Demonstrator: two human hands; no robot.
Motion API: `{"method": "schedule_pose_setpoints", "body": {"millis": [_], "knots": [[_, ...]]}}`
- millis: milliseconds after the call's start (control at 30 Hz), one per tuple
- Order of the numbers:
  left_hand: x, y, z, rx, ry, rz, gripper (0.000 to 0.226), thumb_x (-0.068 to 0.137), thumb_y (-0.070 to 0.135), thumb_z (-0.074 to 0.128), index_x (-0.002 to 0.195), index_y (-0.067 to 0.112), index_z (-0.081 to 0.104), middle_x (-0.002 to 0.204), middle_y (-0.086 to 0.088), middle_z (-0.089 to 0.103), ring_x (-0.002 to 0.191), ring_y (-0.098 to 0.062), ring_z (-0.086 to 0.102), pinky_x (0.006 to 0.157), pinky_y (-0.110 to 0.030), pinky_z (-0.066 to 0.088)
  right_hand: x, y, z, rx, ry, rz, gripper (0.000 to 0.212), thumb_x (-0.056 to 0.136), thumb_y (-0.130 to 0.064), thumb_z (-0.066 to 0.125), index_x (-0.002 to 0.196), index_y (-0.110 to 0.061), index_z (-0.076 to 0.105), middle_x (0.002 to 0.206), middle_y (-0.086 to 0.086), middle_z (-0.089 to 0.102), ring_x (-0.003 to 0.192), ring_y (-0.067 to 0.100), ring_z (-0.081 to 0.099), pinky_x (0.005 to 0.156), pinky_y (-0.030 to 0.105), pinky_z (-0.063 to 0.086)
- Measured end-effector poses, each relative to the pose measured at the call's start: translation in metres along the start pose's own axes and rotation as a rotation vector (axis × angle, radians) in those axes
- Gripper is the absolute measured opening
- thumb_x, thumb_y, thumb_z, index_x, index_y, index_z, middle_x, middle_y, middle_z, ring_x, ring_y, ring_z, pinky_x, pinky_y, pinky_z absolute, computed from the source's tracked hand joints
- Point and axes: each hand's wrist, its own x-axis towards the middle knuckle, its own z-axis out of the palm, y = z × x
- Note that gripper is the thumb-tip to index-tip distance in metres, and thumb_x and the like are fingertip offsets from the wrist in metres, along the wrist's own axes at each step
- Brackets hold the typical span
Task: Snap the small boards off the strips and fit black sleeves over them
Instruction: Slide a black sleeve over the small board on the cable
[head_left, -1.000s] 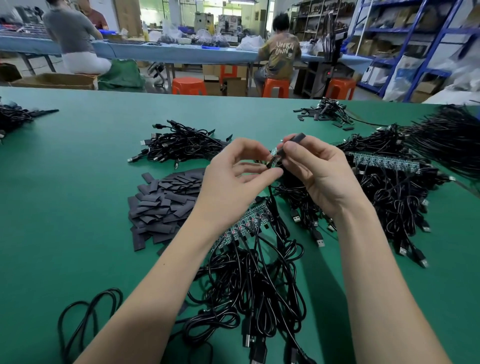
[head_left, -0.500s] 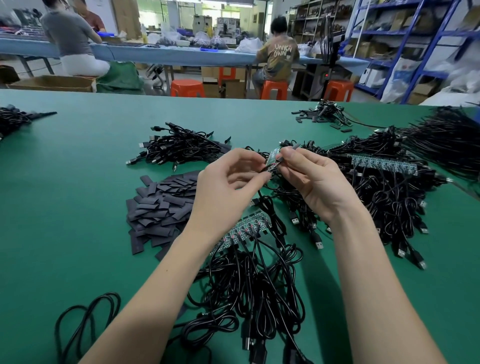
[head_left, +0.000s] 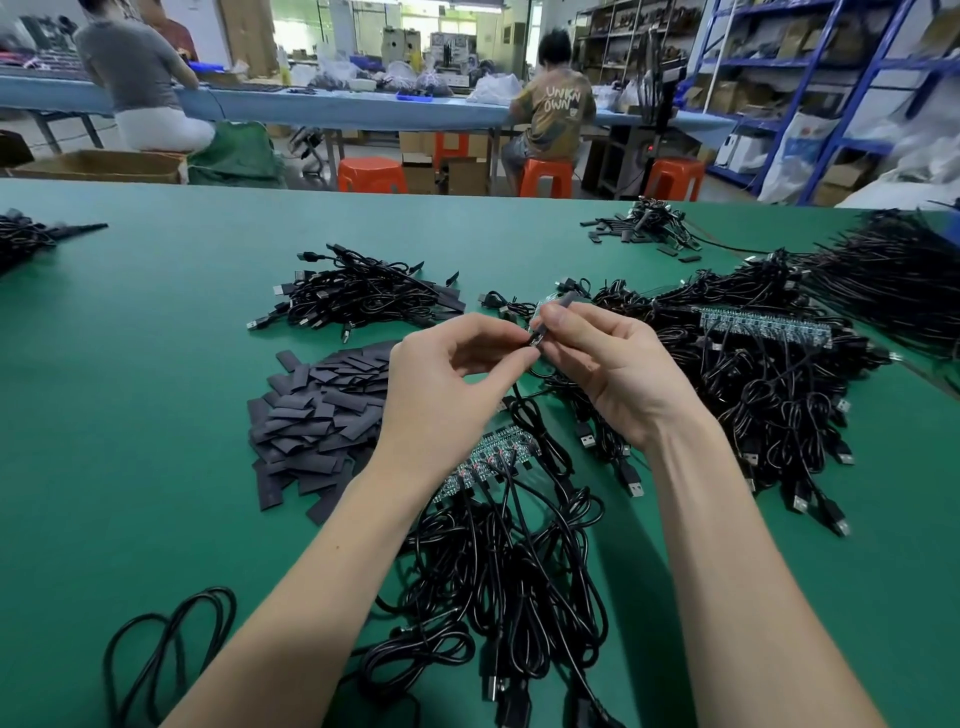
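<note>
1. We are holding both hands together above the green table (head_left: 130, 415), fingertips meeting over the cables.
2. Our left hand (head_left: 447, 395) is pinching the lower end of a small board (head_left: 540, 312) between thumb and forefinger; the other fingers are curling loosely.
3. Our right hand (head_left: 608, 374) is pinching a black sleeve (head_left: 563, 300) with thumb and forefinger, and the sleeve is sticking up and away past the fingertips.
4. The board and sleeve are touching at the fingertips; we cannot tell how far the sleeve is sitting over the board.
5. A black cable (head_left: 524, 410) is hanging from the pinched board down between our wrists.
6. A strip (head_left: 488, 457) of boards is lying under our left wrist, its cables (head_left: 498, 571) trailing toward us in a tangle.
7. A second strip (head_left: 763, 325) is lying on the big cable heap (head_left: 753, 384) beyond our right hand.
8. A pile of loose sleeves (head_left: 322, 415) is lying just left of our left hand.
9. A bundle (head_left: 358, 296) of cables, some with sleeves on, is lying beyond that pile.
10. Two people (head_left: 556, 114) are sitting at a far bench, backs to us, with orange stools (head_left: 371, 174) nearby.
</note>
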Motion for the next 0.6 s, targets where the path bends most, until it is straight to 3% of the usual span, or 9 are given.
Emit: {"method": "schedule_pose_setpoints", "body": {"millis": [600], "knots": [[0.0014,0.0028,-0.0034,0.168,0.029,0.074,0.010,0.084,0.009,0.080,0.093,0.013,0.078,0.083,0.008,0.077,0.077,-0.005,0.072,0.077,-0.019,0.058,-0.0023,0.0033,0.0067,0.007,0.038,0.006,0.013,0.076,-0.020,0.078,0.087,-0.014,0.077,0.087,0.001,0.075,0.073,0.007,0.070,0.065,0.014,0.056]]}}
